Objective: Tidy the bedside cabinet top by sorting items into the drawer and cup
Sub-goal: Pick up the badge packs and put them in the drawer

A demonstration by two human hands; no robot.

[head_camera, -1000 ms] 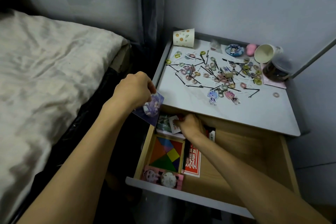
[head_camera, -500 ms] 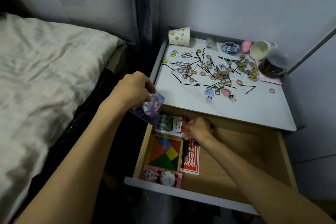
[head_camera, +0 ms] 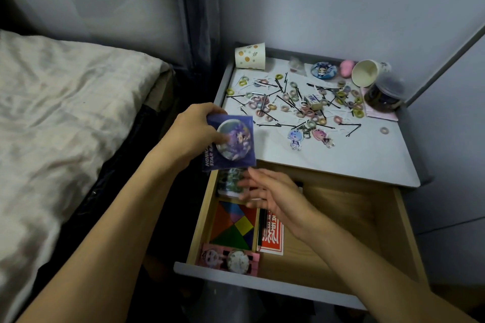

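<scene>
1. The right hand (head_camera: 273, 194) has come up off the small packets at the back left of the open wooden drawer (head_camera: 367, 220). A second ago its fingers were curled down among them. Now they are stretched out, blurred with motion, and hold nothing.
2. The left hand (head_camera: 194, 131) has lifted the purple square packet with a round character badge (head_camera: 231, 143) and turned it face-up. Its fingers and thumb clamp the packet's left edge. The packet hangs in the air above the drawer's back left corner, near the front edge of the pale grey cabinet top (head_camera: 354, 162).
3. A green-patterned packet (head_camera: 229, 181) lies where the right hand was working, behind the coloured wooden tangram (head_camera: 233, 225).
4. To my eye the last piece is now stowed and the purple packet goes in next. The free right hand seems to be reaching up to take it or guide it down.
5. The scatter of pastel hair ties and black hairpins (head_camera: 288, 102) lies on the top as before, and the spotted paper cup (head_camera: 250, 56) stands upright at the back left. Most of the sorting is still to do.
</scene>
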